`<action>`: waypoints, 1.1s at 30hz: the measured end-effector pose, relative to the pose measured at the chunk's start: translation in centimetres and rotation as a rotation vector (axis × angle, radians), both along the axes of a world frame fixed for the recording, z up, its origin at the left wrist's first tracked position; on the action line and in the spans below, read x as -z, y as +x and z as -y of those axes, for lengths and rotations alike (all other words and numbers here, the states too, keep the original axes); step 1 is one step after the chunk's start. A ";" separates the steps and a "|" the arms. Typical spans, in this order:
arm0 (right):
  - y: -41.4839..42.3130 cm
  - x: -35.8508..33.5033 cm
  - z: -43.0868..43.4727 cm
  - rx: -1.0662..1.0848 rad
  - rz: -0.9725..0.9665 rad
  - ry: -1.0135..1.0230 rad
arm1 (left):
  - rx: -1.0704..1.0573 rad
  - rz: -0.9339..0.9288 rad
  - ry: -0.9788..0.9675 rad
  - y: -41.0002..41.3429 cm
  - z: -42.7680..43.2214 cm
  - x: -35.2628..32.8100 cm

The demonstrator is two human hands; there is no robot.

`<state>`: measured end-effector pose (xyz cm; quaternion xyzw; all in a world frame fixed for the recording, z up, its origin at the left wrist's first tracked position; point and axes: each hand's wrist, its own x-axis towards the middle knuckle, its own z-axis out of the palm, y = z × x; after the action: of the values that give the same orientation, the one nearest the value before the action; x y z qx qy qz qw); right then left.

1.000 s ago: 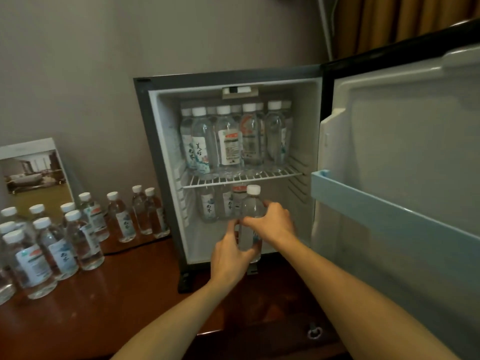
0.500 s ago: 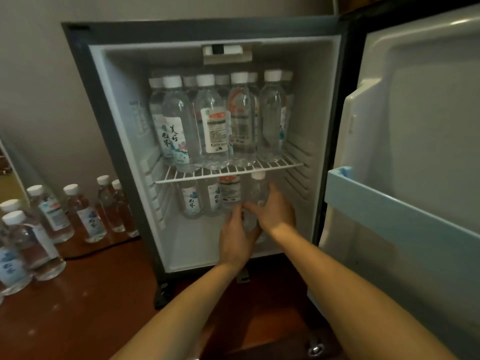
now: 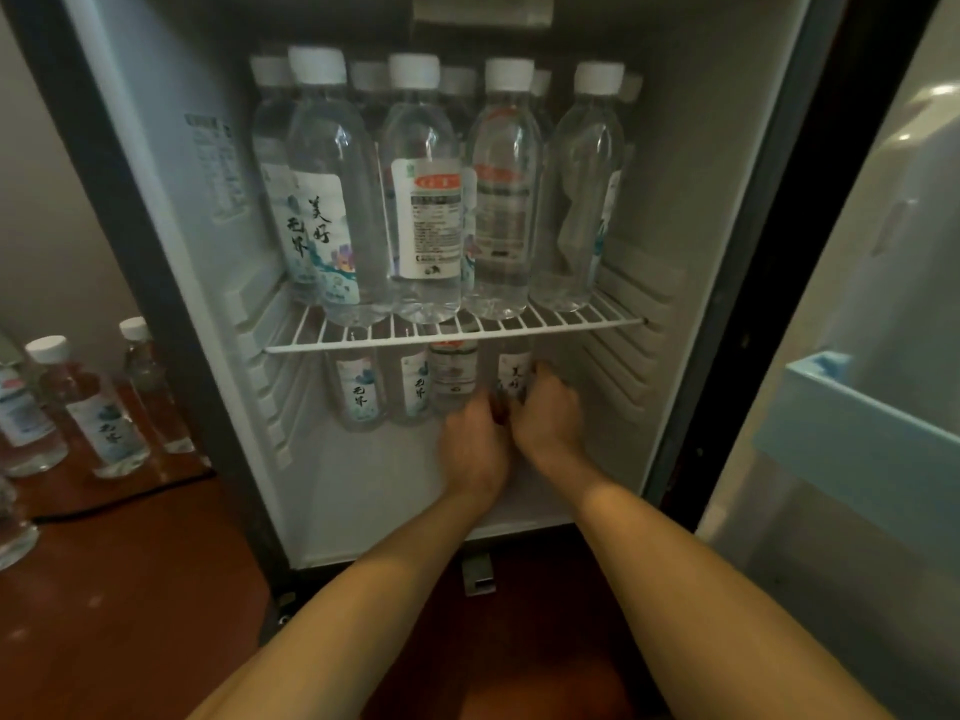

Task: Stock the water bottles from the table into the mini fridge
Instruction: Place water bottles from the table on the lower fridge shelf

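Observation:
The mini fridge (image 3: 156, 283) stands open on the wooden table (image 3: 130, 589). Its wire shelf (image 3: 457, 332) carries several clear water bottles with white caps. Under the shelf, three bottles (image 3: 358, 389) stand at the back of the lower compartment. Both my hands reach in there and hold one more water bottle (image 3: 514, 374) between them, to the right of those three. My left hand (image 3: 475, 449) grips its left side. My right hand (image 3: 548, 415) wraps its right side. Most of this bottle is hidden behind my fingers.
Several water bottles (image 3: 101, 407) stand on the table left of the fridge, with a dark cable (image 3: 124, 498) running beside them. The fridge door (image 3: 883, 252) hangs open on the right, its pale blue door shelf (image 3: 857, 433) jutting out close to my right arm.
Both hands carried the bottle from in front of the fridge into the lower compartment, under the wire shelf. My head moved closer, so the fridge now fills the view.

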<state>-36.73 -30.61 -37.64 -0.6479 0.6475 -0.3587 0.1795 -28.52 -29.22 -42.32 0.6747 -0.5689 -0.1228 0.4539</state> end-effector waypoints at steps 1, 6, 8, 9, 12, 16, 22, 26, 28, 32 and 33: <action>0.2 0.1 0.3 -0.001 0.004 0.003 | 0.009 -0.001 -0.001 0.0 0.2 0.1; 0.9 0.2 1.5 -0.011 0.012 0.014 | 0.060 0.010 0.007 0.7 1.1 0.2; 1.0 0.2 1.5 -0.020 0.004 0.023 | 0.077 -0.001 0.015 0.9 1.3 0.4; 1.0 0.1 1.4 -0.028 0.005 0.028 | 0.084 -0.001 0.018 1.0 1.3 0.4; 1.0 -0.3 0.9 -0.037 0.000 0.066 | 0.113 0.003 0.017 1.0 0.7 0.0; 1.1 -1.5 -1.2 -0.031 0.017 0.087 | 0.141 0.018 0.015 1.6 -1.5 -1.2; 1.9 -3.7 -6.6 -0.083 -0.046 0.064 | 0.107 0.052 -0.011 3.3 -7.4 -4.2; 3.6 -5.5 -11.0 -0.152 -0.087 0.030 | 0.032 0.071 0.019 4.9 -12.7 -6.2; 4.6 -6.1 -13.2 -0.200 -0.099 -0.014 | 0.021 0.084 0.006 6.2 -15.4 -6.9; 7.7 -6.9 -17.0 -0.293 -0.104 -0.100 | -0.098 0.157 -0.007 9.7 -20.4 -7.8; 8.7 -7.0 -17.9 -0.324 -0.095 -0.127 | -0.125 0.168 -0.004 10.7 -21.4 -7.9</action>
<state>-28.00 -12.73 -30.68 -0.7699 0.5186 -0.3343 0.1631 -17.79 -7.79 -34.44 0.7158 -0.5620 -0.0360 0.4129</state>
